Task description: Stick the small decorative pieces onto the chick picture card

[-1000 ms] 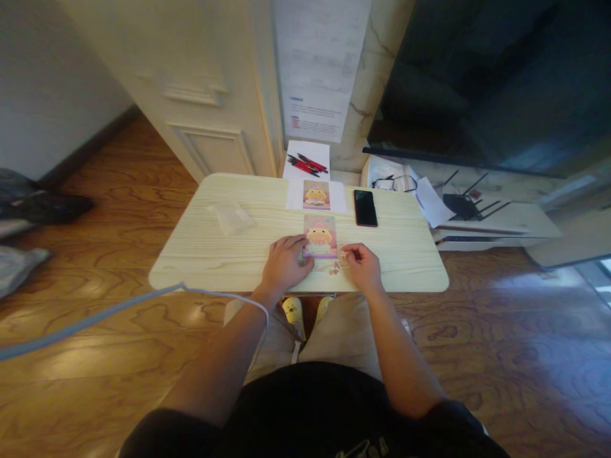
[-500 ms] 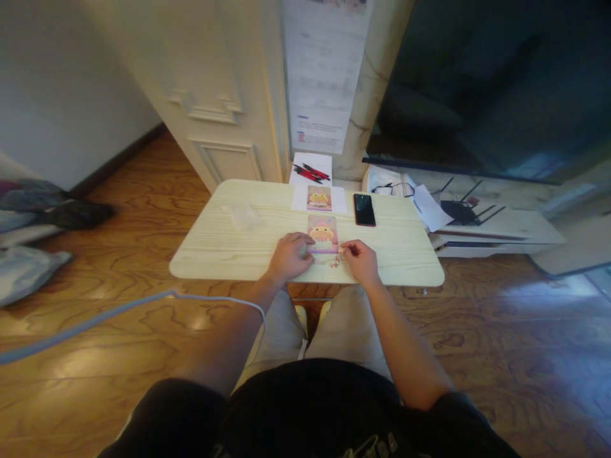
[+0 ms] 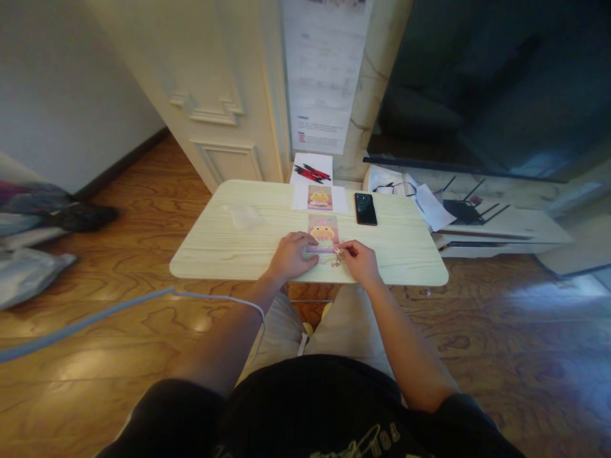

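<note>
Presumably, fitting step | right grip pinched small piece beside picture card | left grip lay spread, steadying | next likely needed alignment.

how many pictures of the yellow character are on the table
2: the near picture, with the left hand at its lower left, and the far picture, behind it on white paper. No others show.

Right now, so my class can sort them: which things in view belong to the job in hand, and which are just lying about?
In use:
nearer picture, left hand at its edge
small loose pieces, beside the right hand
farther picture, probably for reference

Lying about:
phone
pens
router
</note>
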The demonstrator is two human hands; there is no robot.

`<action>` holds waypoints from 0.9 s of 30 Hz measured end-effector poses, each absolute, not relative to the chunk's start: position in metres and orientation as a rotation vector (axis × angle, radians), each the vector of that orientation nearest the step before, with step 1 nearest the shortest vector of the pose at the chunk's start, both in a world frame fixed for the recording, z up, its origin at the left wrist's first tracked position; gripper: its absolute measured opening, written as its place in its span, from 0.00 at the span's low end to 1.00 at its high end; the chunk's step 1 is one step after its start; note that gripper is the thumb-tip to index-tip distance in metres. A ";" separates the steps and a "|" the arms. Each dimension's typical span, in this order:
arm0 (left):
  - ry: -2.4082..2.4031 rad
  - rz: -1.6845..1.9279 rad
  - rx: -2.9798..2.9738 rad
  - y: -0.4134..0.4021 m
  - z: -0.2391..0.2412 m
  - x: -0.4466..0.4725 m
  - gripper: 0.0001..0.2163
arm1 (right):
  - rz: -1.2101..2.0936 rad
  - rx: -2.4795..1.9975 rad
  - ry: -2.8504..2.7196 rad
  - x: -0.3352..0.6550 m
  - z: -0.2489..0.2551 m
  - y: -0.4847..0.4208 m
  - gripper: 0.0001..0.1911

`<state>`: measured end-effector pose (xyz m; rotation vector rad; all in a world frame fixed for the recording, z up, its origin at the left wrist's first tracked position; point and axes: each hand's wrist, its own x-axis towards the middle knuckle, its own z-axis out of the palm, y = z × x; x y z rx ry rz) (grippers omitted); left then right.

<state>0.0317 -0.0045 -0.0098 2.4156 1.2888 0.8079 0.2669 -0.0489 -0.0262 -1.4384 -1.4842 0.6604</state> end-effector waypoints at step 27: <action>1.192 0.768 2.510 -0.006 -0.015 0.030 0.12 | 0.441 -1.356 -1.774 0.263 -0.024 -0.052 0.14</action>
